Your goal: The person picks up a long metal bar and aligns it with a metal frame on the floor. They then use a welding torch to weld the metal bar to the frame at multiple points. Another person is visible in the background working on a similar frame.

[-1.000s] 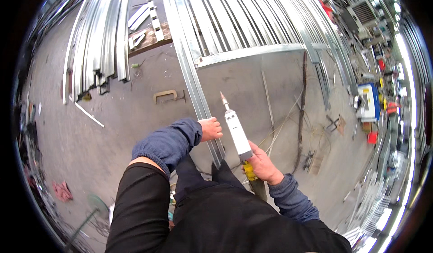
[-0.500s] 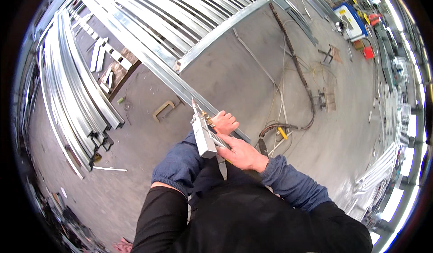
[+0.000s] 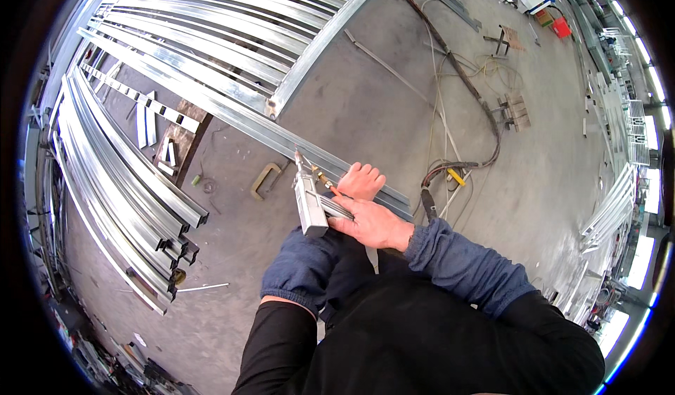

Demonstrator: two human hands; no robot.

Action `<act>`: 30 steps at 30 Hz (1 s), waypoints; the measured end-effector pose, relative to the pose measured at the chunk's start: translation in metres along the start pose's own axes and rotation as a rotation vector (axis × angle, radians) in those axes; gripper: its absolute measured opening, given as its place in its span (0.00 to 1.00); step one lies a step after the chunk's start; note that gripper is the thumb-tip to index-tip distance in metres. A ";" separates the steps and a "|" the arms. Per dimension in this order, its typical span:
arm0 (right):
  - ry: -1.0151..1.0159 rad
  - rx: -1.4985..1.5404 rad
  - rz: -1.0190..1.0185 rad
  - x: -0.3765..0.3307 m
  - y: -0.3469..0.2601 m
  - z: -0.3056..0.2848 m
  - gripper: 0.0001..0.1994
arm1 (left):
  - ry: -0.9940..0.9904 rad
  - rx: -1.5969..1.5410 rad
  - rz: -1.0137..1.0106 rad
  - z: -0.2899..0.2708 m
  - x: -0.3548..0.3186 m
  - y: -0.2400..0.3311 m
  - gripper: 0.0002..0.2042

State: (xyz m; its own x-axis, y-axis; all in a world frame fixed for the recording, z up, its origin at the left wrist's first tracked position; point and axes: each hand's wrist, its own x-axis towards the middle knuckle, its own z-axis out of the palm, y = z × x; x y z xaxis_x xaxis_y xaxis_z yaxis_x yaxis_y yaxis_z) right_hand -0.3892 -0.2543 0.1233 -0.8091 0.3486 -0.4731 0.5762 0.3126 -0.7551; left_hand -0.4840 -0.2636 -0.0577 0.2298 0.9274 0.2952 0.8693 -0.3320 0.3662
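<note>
My right hand (image 3: 376, 223) is closed round the handle of a welding gun (image 3: 310, 206), which has a grey box-shaped body. The gun's narrow tip points away from me and meets or hovers just over a long galvanized steel channel (image 3: 264, 129); contact is hard to tell. A thin feed line with brass fittings (image 3: 322, 177) runs beside the tip. Passing beneath the gun, my left forearm leads to my left hand (image 3: 362, 182), whose curled fingers lie over the channel's far edge near its close end.
A frame of parallel steel bars (image 3: 211, 26) extends at the far left. Stacked profiles (image 3: 119, 170) lie left, with a C-clamp (image 3: 265, 181) between them and me. A thick dark cable (image 3: 467, 82) snakes over the floor (image 3: 534, 198) at right. White racks (image 3: 610, 201) stand farther right.
My view has turned slightly, so the surroundings have shifted in the picture. Both hands and the gun keep nearly the same pose at the channel.
</note>
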 end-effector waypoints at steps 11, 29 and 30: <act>0.057 0.000 0.012 0.001 0.001 0.000 0.36 | -0.119 0.074 0.041 -0.005 0.006 -0.001 0.08; 0.044 -0.020 0.071 0.010 -0.015 0.000 0.33 | -0.208 -0.009 0.010 -0.013 0.012 -0.001 0.05; 0.048 -0.021 0.066 0.010 -0.015 0.000 0.33 | -0.203 -0.006 0.009 -0.014 0.012 -0.001 0.05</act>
State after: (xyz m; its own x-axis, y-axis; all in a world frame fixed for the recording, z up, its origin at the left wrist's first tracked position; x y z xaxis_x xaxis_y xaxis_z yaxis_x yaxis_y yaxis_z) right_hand -0.4062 -0.2553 0.1298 -0.7628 0.4111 -0.4992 0.6311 0.3054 -0.7130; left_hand -0.4881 -0.2547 -0.0426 0.3214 0.9399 0.1151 0.8644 -0.3408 0.3696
